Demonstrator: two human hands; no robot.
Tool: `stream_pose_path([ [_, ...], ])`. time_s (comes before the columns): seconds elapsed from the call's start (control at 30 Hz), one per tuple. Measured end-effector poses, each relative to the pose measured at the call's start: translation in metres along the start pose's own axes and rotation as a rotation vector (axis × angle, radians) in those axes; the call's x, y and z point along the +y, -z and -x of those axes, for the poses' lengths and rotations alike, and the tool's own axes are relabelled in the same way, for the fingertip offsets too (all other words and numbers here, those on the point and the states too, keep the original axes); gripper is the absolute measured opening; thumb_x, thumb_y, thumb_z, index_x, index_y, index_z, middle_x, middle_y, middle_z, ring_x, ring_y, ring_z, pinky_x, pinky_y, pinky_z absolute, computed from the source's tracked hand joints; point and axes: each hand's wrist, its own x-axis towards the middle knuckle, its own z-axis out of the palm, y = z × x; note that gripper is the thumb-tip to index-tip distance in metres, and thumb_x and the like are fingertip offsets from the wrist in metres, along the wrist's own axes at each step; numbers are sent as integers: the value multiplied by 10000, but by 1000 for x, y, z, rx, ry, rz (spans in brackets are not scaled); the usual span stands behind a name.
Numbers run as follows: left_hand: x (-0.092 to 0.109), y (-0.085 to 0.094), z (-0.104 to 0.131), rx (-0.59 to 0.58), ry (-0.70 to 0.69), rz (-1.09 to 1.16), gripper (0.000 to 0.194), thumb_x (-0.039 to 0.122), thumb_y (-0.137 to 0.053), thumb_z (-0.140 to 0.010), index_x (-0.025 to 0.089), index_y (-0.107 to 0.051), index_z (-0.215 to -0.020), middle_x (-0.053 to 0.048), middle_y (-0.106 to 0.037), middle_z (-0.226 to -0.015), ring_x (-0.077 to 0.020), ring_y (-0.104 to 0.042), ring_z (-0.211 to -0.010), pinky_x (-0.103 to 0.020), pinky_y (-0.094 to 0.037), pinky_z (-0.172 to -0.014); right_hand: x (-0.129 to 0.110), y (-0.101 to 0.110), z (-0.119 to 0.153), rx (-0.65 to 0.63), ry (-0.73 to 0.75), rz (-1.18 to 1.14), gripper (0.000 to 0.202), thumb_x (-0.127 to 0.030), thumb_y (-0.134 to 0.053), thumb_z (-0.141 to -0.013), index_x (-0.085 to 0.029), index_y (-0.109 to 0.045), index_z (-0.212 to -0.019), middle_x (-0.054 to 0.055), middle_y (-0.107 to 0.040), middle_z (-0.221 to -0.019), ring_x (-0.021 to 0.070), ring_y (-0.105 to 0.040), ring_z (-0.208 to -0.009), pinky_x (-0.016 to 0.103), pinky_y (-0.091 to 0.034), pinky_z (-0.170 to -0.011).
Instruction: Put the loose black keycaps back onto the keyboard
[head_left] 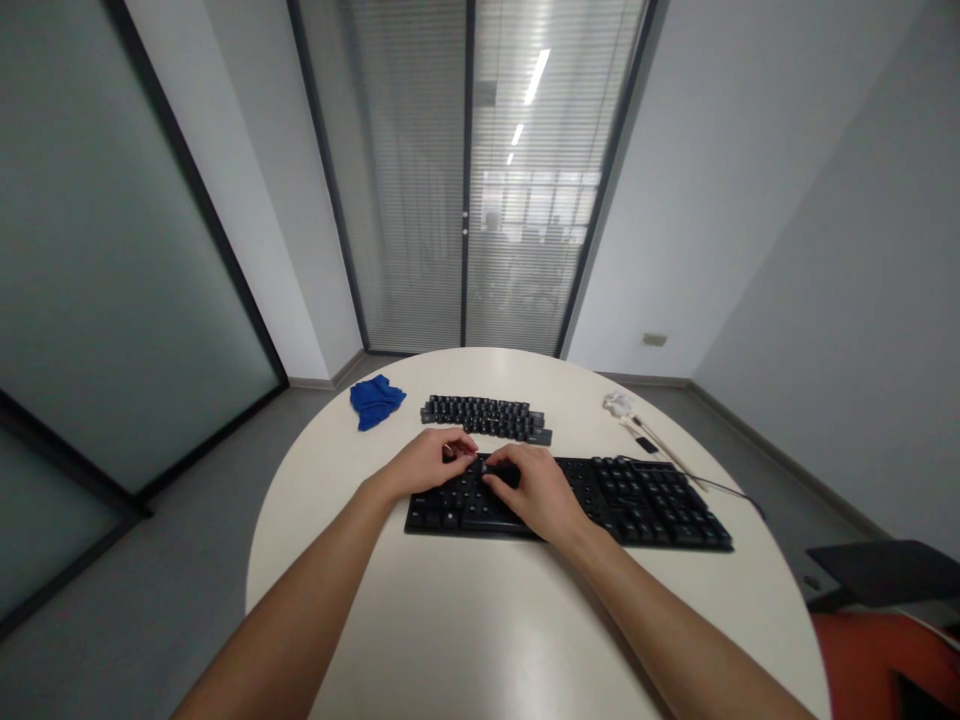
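Note:
A black keyboard (480,512) lies across the table, with keys in place on its right part and along its front row. Its left and middle key area shows bare small posts where keycaps are off. My right hand (536,485) is over that area, thumb and forefinger pinched on a small dark keycap (488,467). Close beside it, my left hand (431,462) rests at the keyboard's back left edge, fingers curled and thumb near the fingertips. Whatever those left fingers hold, if anything, is too small to make out. Just behind, loose black keycaps (480,415) stand in rows.
A crumpled blue cloth (375,400) lies at the table's back left. Toward the back right are a white crumpled item (619,403), a thin stick (660,440) and a small brush-like tool (641,438). The keyboard's cable (720,486) runs over the right edge of the round table (450,620).

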Motion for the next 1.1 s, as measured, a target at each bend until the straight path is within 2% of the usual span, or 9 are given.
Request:
stream_pose_path([
  [0.13,-5,4,2,-22,-21,-250,177,259,-612,-854,209,-730,-976,-37,-742,-911,-189,-675,-826,-296,-516,-787,-3,1,1,-66,35,-17,134,-219,-697,-866,-225,-695,-1001,15,-737,-939,197,-657,-890,345,-438,-868],
  [0.3,-9,5,2,-41,-43,-384,178,241,-659,-820,218,-733,-981,-26,-744,-957,-197,-665,-882,-294,-495,-798,-3,0,2,-141,71,1,91,-261,-698,-865,-232,-706,-951,6,-734,-889,194,-654,-851,339,-426,-857],
  [0.5,-6,6,2,-43,-58,-399,176,231,-671,-820,216,-728,-986,-24,-739,-969,-194,-655,-902,-286,-488,-808,-5,1,4,-201,134,-13,72,-273,-722,-843,-225,-705,-895,4,-735,-857,190,-649,-825,324,-420,-824],
  [0.7,-8,5,2,-47,-63,-406,173,234,-673,-822,224,-730,-985,-15,-742,-962,-191,-657,-893,-284,-486,-805,-4,3,4,-239,175,-30,31,-263,-734,-845,-235,-729,-859,-1,-758,-897,194,-663,-899,320,-425,-855],
  [1.1,-9,5,3,-47,-60,-406,172,250,-670,-829,226,-734,-986,-16,-746,-964,-192,-658,-898,-283,-490,-805,-7,7,2,-283,276,-10,89,-245,-662,-908,-213,-745,-902,26,-759,-898,193,-669,-910,325,-425,-874],
])
